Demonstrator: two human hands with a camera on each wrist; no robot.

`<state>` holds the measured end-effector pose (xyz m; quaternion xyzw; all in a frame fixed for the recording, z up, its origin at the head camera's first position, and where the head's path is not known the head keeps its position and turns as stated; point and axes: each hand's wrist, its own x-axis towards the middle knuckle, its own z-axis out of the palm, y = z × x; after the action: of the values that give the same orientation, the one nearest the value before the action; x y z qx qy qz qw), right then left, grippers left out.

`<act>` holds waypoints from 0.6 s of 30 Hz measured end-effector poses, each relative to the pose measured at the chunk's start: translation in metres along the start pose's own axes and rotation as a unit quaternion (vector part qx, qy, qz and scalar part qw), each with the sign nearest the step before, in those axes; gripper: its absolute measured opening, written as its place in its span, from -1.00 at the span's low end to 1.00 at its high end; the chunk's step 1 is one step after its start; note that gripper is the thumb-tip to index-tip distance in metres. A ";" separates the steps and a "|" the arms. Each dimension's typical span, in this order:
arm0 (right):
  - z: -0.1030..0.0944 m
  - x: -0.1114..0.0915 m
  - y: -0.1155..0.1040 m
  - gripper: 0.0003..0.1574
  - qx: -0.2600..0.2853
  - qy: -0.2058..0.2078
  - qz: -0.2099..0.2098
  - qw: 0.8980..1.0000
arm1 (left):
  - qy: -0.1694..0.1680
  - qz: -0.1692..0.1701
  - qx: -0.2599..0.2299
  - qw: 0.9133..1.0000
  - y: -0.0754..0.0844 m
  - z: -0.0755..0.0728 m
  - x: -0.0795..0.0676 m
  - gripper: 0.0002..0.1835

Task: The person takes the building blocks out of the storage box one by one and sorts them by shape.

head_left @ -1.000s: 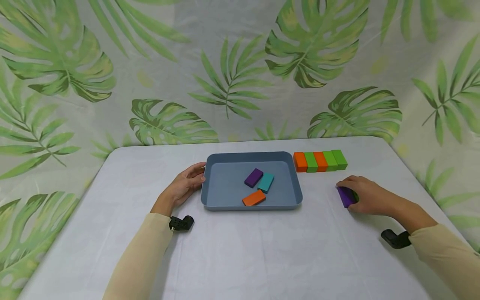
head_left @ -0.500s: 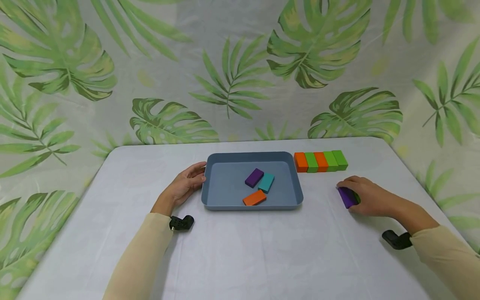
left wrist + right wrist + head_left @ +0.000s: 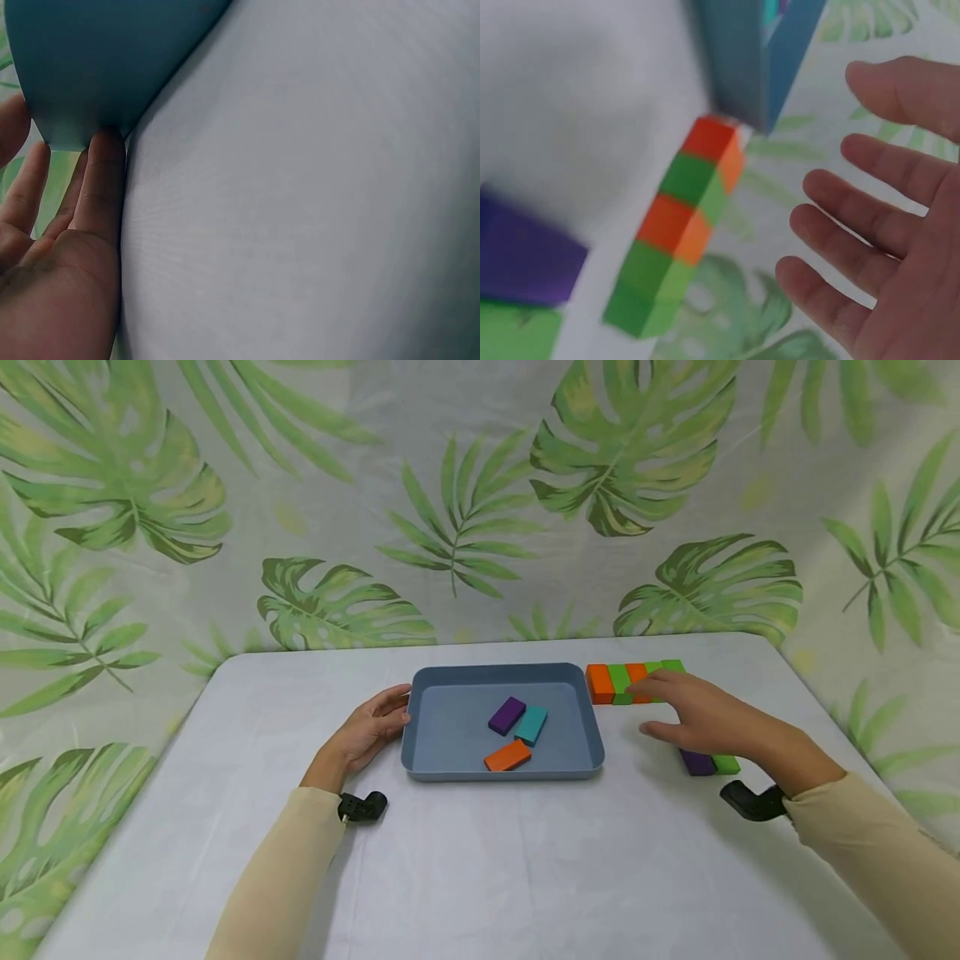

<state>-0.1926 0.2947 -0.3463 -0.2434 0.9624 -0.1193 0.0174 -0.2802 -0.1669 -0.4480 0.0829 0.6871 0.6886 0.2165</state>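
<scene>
My left hand [image 3: 367, 731] rests with its fingers against the left side of the blue-grey tray [image 3: 446, 727]. In the left wrist view its fingertips [image 3: 105, 157] touch the tray's wall. A purple block [image 3: 507, 716], a teal block [image 3: 532, 726] and an orange block [image 3: 508, 756] lie in the tray. My right hand [image 3: 708, 714] hovers over the table, fingers spread and holding nothing. Beneath it a purple block [image 3: 697, 765] and a green block [image 3: 726, 766] sit side by side, partly hidden by the hand.
Beyond the right hand, a row of orange and green blocks [image 3: 600, 685] stands by the tray's upper right corner, its right end partly covered by the hand. A leaf-patterned cloth [image 3: 480, 510] hangs behind the white table [image 3: 487, 860].
My right hand has let go of the purple block and risen away up and to the left, its fingers spreading. The left hand and tray have not visibly moved.
</scene>
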 end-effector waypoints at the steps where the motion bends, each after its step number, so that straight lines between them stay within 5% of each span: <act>1: -0.002 0.004 -0.005 -0.41 -0.001 -0.003 0.000 1.000 | 0.001 0.000 0.001 1.000 0.000 0.000 0.000 -0.28; 18: 0.005 0.069 -0.051 -0.47 0.013 -0.050 -0.048 0.998 | -0.003 0.002 0.003 1.000 0.000 -0.001 0.001 -0.27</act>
<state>-0.2290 0.2177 -0.3374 -0.2947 0.9459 -0.1204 0.0626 -0.2813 -0.1676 -0.4482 0.0869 0.6886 0.6866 0.2165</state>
